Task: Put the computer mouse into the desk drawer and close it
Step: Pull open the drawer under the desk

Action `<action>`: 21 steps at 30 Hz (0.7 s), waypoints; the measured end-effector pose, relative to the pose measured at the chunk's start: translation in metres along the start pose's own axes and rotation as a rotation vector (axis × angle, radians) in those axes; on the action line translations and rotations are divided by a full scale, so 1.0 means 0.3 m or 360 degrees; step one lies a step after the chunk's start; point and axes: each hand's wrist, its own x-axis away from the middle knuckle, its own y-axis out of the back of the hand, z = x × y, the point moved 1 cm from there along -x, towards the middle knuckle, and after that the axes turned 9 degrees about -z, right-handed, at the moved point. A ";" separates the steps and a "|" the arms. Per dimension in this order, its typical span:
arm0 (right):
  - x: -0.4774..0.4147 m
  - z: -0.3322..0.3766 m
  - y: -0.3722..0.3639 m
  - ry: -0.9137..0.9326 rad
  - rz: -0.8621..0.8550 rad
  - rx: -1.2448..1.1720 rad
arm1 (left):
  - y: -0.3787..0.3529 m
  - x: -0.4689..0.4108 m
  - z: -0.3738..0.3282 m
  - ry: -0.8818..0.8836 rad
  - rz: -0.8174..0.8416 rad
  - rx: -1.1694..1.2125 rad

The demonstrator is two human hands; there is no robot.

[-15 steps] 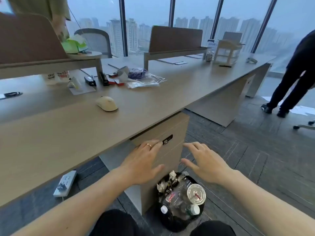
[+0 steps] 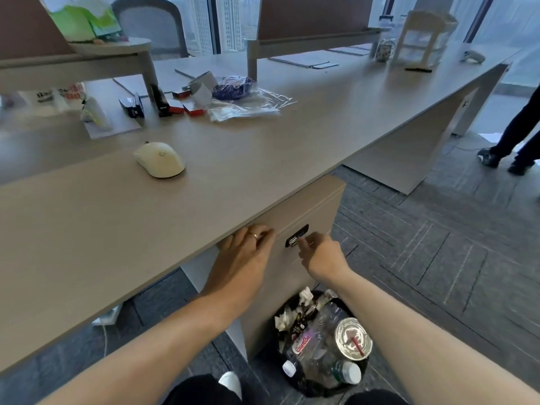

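A cream computer mouse (image 2: pixel 160 159) lies on the long beige desk (image 2: pixel 292 147), left of centre and untouched. Under the desk edge is the drawer unit (image 2: pixel 317 209), its top drawer closed, with a small black lock plate (image 2: pixel 296 235). My left hand (image 2: pixel 244 257) is at the drawer's top edge under the desk lip, fingers curled there; a ring shows on one finger. My right hand (image 2: pixel 320 255) has its fingers closed, with the fingertips touching the lock plate.
A black bin (image 2: pixel 323 343) full of bottles and cups stands on the floor in front of the drawer unit. Plastic bags (image 2: pixel 248 103), staplers and small boxes clutter the desk behind the mouse. A person's legs (image 2: pixel 514 141) stand at the right.
Both hands have moved forward from open in the air to the drawer front: the left to its top edge, the right to the lock plate. The view has dropped closer to the desk.
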 end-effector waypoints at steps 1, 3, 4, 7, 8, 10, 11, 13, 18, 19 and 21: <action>-0.013 -0.003 -0.013 -0.0083 0.0019 -0.0127 | -0.004 -0.005 0.004 -0.0006 0.0005 -0.0013; -0.038 0.005 -0.040 -0.0283 0.0092 -0.0402 | -0.008 -0.013 0.008 0.0001 0.0025 -0.0016; -0.045 0.017 -0.051 -0.0406 0.0127 -0.0544 | -0.010 -0.016 0.006 0.0011 0.0026 -0.0017; -0.054 0.040 -0.081 -0.0705 0.0212 -0.0946 | -0.015 -0.020 0.006 0.0021 -0.0003 -0.0032; -0.055 0.044 -0.086 -0.0753 0.0224 -0.1045 | -0.016 -0.019 0.005 0.0017 -0.0011 -0.0044; -0.059 0.032 -0.093 -0.0744 0.0235 -0.1088 | -0.015 -0.016 0.003 0.0015 -0.0027 -0.0067; -0.053 0.027 -0.091 -0.0710 0.0239 -0.1087 | -0.015 -0.014 0.001 0.0015 -0.0029 -0.0074; -0.040 0.022 -0.090 -0.0665 0.0202 -0.1118 | -0.012 -0.012 -0.003 0.0013 -0.0019 -0.0093; -0.004 -0.019 -0.076 -0.0688 0.0083 -0.1151 | 0.000 -0.018 -0.008 0.0019 0.0003 -0.0117; 0.012 -0.038 -0.060 -0.0666 0.0082 -0.1140 | -0.001 -0.017 -0.011 0.0021 -0.0006 -0.0124; 0.047 -0.071 -0.021 -0.0649 0.0093 -0.1151 | -0.007 -0.015 -0.015 0.0035 -0.0020 -0.0147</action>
